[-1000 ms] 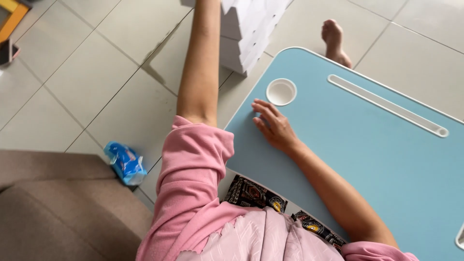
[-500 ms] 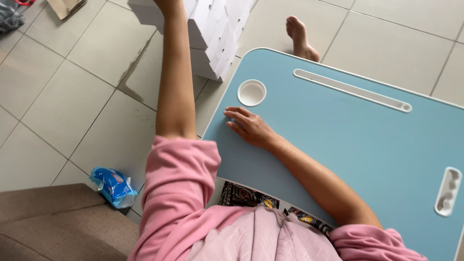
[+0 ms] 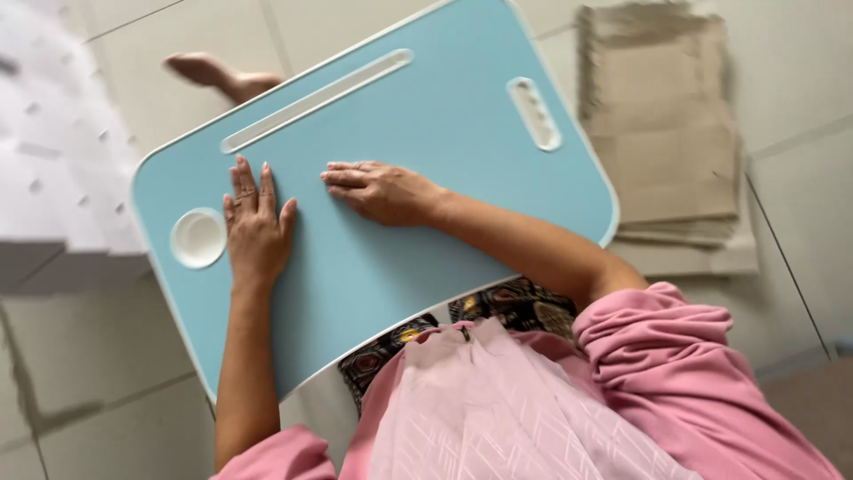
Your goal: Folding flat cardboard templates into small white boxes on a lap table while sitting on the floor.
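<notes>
A light blue lap table (image 3: 462,133) lies across my legs. My left hand (image 3: 257,227) rests flat on its left part, fingers spread, just right of the round white cup recess (image 3: 198,237). My right hand (image 3: 378,189) lies palm down near the middle of the top, fingers pointing left. Neither hand holds anything. A long white slot (image 3: 315,100) runs along the far edge, and a short white handle slot (image 3: 534,113) sits at the far right.
A stack of white folded cartons (image 3: 58,169) stands on the tiled floor at the left. A pile of flat brown cardboard sheets (image 3: 662,124) lies at the right. My bare foot (image 3: 222,78) shows beyond the table's far edge.
My left arm came down from the white stack and its hand now lies flat on the table. The view has swung right, bringing the brown cardboard pile in.
</notes>
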